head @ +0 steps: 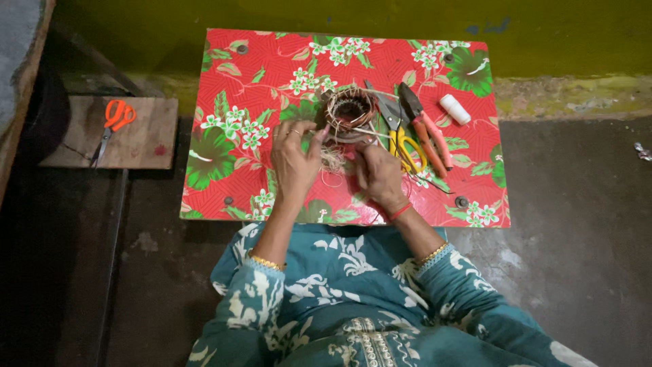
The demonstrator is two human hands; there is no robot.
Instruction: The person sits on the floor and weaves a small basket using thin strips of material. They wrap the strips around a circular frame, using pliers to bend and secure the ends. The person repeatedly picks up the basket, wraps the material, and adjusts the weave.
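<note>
A person sits on the floor before a low table (224,81) covered in red oilcloth with a green and white flower print. Both hands work near the middle of the table, toward its near edge.

The left hand (293,158) is raised with fingers loosely curled and the thumb pressed against a tuft of pale thin wire strands (332,160). The right hand (380,175) is closed in a pinch on the same strands from the other side. The hands sit close together, the tuft between them.

Just beyond the fingertips, toward the far edge, lies a round coil of wire (350,109), dark at its core with coppery and pale strands wound about it and loose ends bristling outward. It lies about midway between the two hands.

To the right of the coil lie yellow-handled scissors (402,139) and pink-handled pliers (424,129), long axes running from far edge to near edge, tips pointing away. A small white spool (454,109) rests further right.

Off the table, to the left, orange-handled scissors (112,122) lie on a wooden board (153,139).
</note>
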